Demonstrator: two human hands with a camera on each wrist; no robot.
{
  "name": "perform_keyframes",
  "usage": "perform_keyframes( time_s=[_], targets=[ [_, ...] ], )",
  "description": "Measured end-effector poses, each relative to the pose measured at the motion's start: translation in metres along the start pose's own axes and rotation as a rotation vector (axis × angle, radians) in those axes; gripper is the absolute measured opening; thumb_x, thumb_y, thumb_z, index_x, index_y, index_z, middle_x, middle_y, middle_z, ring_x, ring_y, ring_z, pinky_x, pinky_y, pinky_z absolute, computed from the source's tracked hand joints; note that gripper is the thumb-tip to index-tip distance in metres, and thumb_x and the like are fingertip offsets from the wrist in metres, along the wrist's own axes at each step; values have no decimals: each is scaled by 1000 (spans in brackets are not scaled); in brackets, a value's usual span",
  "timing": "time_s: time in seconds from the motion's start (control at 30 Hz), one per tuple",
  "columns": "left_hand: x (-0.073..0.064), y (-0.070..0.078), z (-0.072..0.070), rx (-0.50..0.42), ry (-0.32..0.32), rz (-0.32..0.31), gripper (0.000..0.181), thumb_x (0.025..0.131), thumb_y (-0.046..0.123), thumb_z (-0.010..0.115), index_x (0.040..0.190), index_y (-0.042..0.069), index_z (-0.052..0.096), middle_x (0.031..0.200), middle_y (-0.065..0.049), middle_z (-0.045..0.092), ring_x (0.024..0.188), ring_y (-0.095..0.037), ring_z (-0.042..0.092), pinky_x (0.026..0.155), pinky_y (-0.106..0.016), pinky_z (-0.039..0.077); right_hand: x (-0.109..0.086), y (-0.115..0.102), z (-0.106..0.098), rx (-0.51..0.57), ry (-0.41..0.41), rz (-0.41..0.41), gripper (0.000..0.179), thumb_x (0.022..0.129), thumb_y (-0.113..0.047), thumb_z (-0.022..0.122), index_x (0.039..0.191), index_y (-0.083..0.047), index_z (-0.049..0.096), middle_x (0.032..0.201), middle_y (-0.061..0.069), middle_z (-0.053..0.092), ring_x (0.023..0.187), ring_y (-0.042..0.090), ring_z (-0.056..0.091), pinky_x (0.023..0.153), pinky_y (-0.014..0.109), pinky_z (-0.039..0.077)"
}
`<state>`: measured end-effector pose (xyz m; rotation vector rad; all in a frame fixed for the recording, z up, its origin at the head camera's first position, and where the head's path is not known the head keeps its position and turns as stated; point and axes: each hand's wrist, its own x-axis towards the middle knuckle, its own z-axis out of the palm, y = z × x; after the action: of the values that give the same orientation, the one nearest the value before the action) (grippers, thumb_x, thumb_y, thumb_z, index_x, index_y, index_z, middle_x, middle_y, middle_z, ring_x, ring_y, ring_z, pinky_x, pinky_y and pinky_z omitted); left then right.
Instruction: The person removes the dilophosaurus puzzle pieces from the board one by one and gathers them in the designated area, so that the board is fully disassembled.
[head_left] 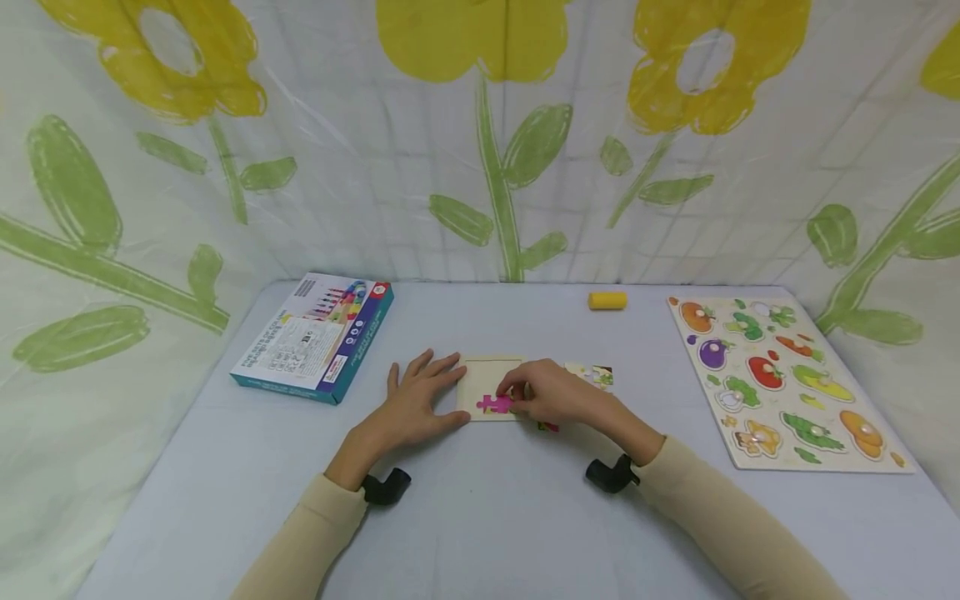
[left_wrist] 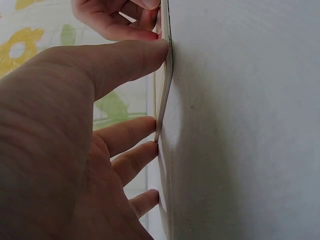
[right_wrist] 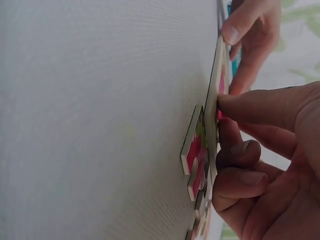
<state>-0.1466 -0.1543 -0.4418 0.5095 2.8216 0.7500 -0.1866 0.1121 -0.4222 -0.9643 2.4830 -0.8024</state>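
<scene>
A shallow square wooden puzzle tray (head_left: 483,375) lies flat on the table. Spread around its left side is my left hand (head_left: 411,407), with the thumb and fingertips touching the frame. My right hand (head_left: 553,392) reaches over the tray's right part and pinches a pink jigsaw piece (head_left: 491,404) low inside the tray, its fingers covering part of the pink. More jigsaw pieces (right_wrist: 194,150) lie on the table beside the tray under the right hand. Behind that hand, others (head_left: 600,375) show in the head view.
At the left back lies a boxed set (head_left: 307,337) with a blue-green edge. A yellow cylinder (head_left: 607,301) rests near the back edge. On the right is a vegetable peg puzzle board (head_left: 787,383). A flower-printed curtain (head_left: 375,167) hangs behind the table.
</scene>
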Motion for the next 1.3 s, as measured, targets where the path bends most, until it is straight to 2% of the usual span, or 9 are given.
perform_keyframes(
  time_s=[0.27, 0.83, 1.13, 1.3],
  targets=[
    [1, -1, 0, -1, 2, -3, 76, 93, 49, 74, 158, 17, 52, 175, -2, 36, 167, -42, 12, 123, -83, -5, 2, 1, 0, 42, 3, 39, 19, 97, -9, 75, 115, -13, 79, 82, -3, 67, 70, 7, 56, 65, 22, 49],
    [2, -2, 0, 0, -3, -4, 77, 93, 50, 73, 159, 18, 51, 175, -2, 35, 167, -41, 11, 123, -83, -5, 1, -1, 1, 65, 26, 42, 20, 96, -7, 75, 116, -11, 78, 83, 0, 68, 66, 7, 58, 62, 22, 50],
    [1, -1, 0, -4, -3, 0, 76, 93, 49, 73, 158, 17, 51, 175, -3, 35, 167, -42, 12, 123, -83, -5, 0, 0, 6, 44, 75, 34, 20, 95, -9, 78, 115, -12, 78, 89, -3, 70, 72, 7, 59, 67, 22, 53],
    [1, -1, 0, 5, -1, 3, 77, 93, 49, 73, 158, 17, 51, 175, -3, 36, 166, -43, 13, 123, -84, -4, -1, -2, 6, 52, 105, 11, 13, 97, -12, 77, 110, -14, 78, 92, -3, 70, 70, 6, 60, 65, 22, 53]
  ],
)
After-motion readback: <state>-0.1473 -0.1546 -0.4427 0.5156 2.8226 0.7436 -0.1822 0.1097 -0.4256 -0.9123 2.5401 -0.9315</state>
